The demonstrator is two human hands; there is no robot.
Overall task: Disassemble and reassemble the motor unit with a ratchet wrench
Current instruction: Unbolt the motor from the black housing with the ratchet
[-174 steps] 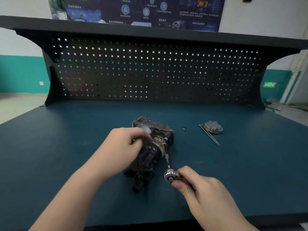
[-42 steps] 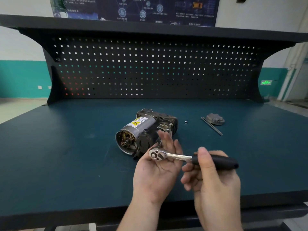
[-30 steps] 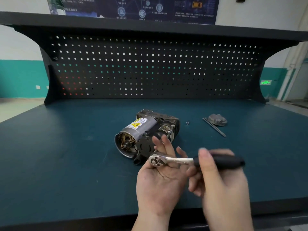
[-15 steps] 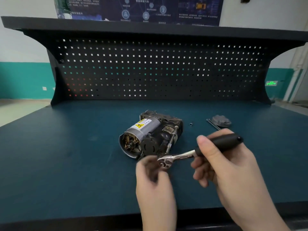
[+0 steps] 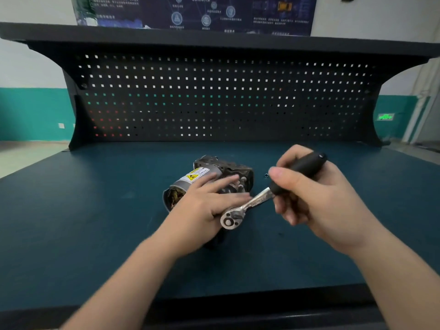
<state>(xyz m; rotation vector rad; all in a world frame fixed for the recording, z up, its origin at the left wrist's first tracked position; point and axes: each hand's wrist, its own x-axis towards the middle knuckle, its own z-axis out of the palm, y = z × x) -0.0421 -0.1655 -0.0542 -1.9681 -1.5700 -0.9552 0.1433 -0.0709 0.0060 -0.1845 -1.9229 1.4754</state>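
The motor unit (image 5: 209, 177) lies on its side near the middle of the dark teal bench top (image 5: 83, 222), its long axis running from near-left to far-right. Its silver cylindrical body carries a white label with a yellow warning triangle, its open near-left end shows windings inside, and a dark, grimy housing forms the far-right end. The ratchet wrench (image 5: 266, 194) is held above the bench just right of the motor, slanting from its round chrome head at the near left up to its black handle at the far right.
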